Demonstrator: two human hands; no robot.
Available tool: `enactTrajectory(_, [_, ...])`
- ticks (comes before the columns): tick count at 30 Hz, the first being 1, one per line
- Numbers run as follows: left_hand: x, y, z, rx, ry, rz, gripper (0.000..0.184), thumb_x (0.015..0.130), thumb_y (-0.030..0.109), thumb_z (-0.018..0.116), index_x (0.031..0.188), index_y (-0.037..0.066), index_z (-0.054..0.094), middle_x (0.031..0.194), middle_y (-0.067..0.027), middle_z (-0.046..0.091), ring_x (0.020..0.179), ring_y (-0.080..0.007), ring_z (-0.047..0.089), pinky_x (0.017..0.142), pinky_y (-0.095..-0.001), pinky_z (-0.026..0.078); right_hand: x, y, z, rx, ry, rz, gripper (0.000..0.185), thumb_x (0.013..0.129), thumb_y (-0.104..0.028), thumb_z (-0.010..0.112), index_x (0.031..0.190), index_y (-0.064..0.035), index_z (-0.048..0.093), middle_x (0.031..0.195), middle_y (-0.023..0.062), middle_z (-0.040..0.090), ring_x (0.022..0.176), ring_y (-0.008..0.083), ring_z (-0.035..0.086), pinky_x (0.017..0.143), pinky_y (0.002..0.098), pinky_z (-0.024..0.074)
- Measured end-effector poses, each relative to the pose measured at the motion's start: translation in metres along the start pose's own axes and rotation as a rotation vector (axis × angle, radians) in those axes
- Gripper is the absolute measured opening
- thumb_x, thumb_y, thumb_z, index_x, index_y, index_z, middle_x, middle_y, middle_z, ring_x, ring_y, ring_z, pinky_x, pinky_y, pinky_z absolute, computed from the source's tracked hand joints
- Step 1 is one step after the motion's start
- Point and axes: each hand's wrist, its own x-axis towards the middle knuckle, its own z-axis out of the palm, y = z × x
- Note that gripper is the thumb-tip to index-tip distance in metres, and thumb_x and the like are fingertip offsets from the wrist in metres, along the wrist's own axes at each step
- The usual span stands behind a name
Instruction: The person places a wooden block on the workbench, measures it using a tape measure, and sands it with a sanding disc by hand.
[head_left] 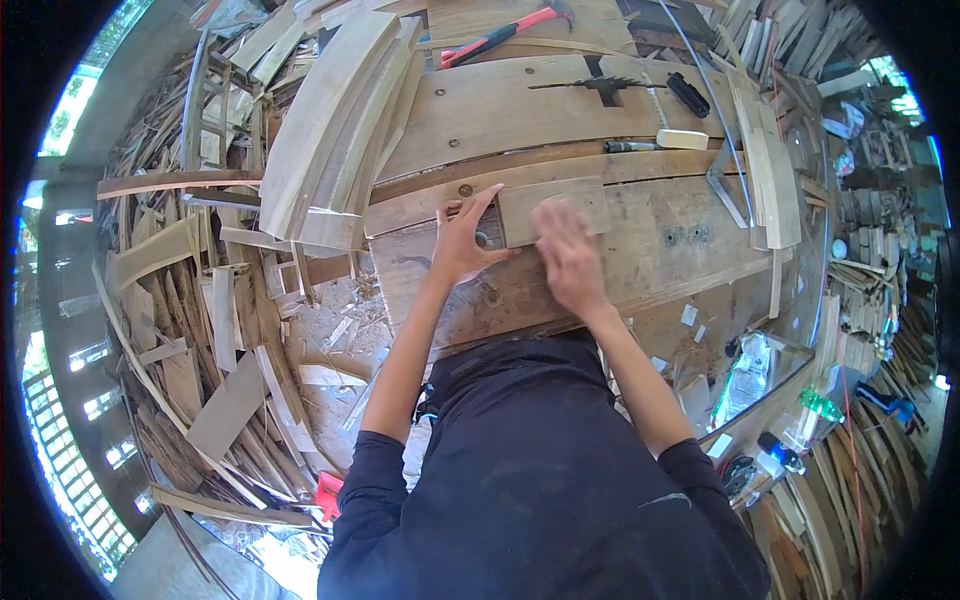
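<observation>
A small flat wooden board (535, 205) lies on the plank workbench in front of me. My left hand (465, 242) spans its left end, thumb at the near edge and forefinger at the far corner. Over the right part of that board is my right hand (570, 255), smeared by motion. Whether anything is under its fingers cannot be made out. Beyond the board lie a dark marker-like stick (630, 147) and a pale block (682, 139).
A hammer (505, 35) with a red and black handle lies at the bench's far side. Curved wooden pieces (325, 120) are stacked at the left, more pale pieces (768, 165) at the right. A metal square (728, 190) and a black object (688, 95) lie nearby. Scrap wood surrounds the bench.
</observation>
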Motion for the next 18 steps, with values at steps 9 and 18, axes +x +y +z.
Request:
enactTrajectory(9, [-0.001,0.004,-0.003,0.039,-0.004,-0.006,0.115,0.064,0.049,0.095,0.164,0.028,0.041,0.150,-0.0052,0.062,0.135,-0.0296,0.055,0.121,-0.0479,0.025,0.044,0.019,0.009,-0.173,0.139,0.172,0.049,0.111,-0.026,0.046,0.153,-0.0027,0.054,0.162,0.0184,0.049,0.154,0.0340,0.040,0.130,0.0495,0.0217])
enactTrajectory(18, [-0.003,-0.001,0.000,0.058,-0.001,0.010,0.119,0.064,0.049,0.095,0.166,0.027,0.037,0.153,-0.0045,0.060,0.136,-0.0270,0.056,0.121,-0.0477,0.026,0.047,0.028,-0.008,-0.005,-0.038,0.004,0.049,0.111,-0.022,0.047,0.157,-0.0082,0.050,0.164,0.0142,0.047,0.156,0.0336,0.037,0.131,0.0497,0.0203])
